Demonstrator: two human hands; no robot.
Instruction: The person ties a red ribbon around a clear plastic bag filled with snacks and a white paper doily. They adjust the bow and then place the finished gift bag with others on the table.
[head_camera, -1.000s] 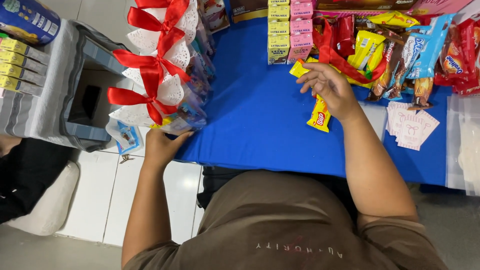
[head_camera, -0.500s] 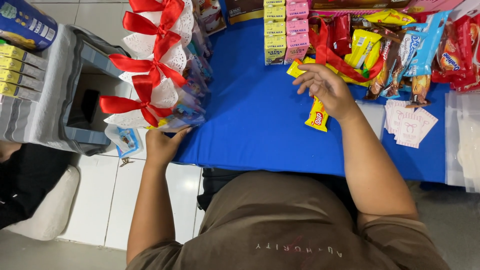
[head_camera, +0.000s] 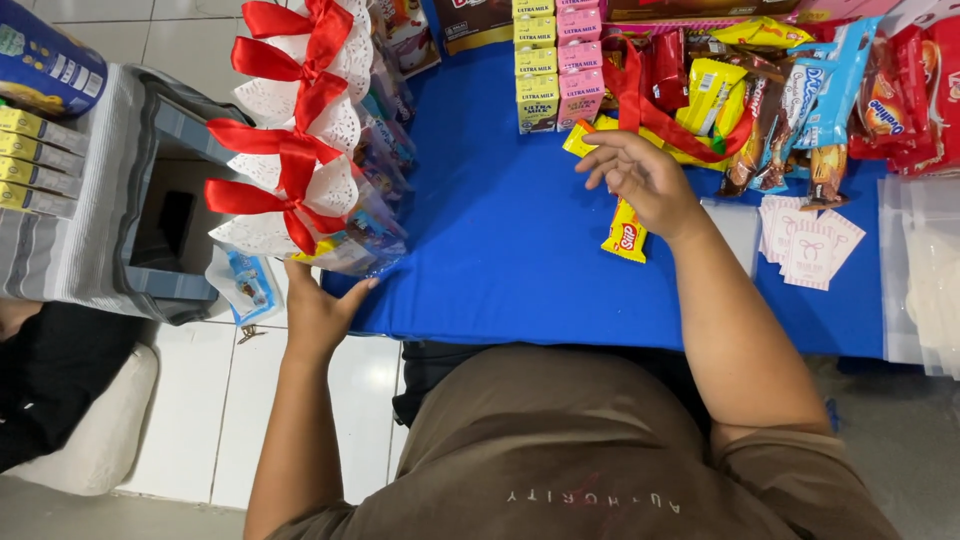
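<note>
right hand: my right hand (head_camera: 645, 180) sat upper middle of the frame, palm down with the fingers loosely spread, hovering over the yellow snack bars (head_camera: 624, 232) and gripping nothing as far as I could tell.

yellow snack bars: they lay on the blue table (head_camera: 500, 250) just below and under that hand, one poking out toward the bottom of the frame past the wrist, another peeking out at the fingertips' upper left. Long axis of the lower one ran roughly top to bottom in the frame, tilted a bit.

left hand: my left hand (head_camera: 318, 312) was way over at the lower left edge of the table, fingers curled onto the nearest gift bag (head_camera: 345, 245). It looked like a light hold on the bag's bottom corner, not a full clench.

gift bags: a row of clear bags with white doily tops and red bows (head_camera: 290, 200), running up the left side of the table toward the upper left.

the key relation: the bars were right under the right hand and well apart from the left one, so the right was clearly nearer.

other stuff: milk cartons (head_camera: 555, 60) above the hand, a snack pile (head_camera: 800, 100) upper right, small pink-printed cards (head_camera: 810, 240) to the right of my forearm.
</note>
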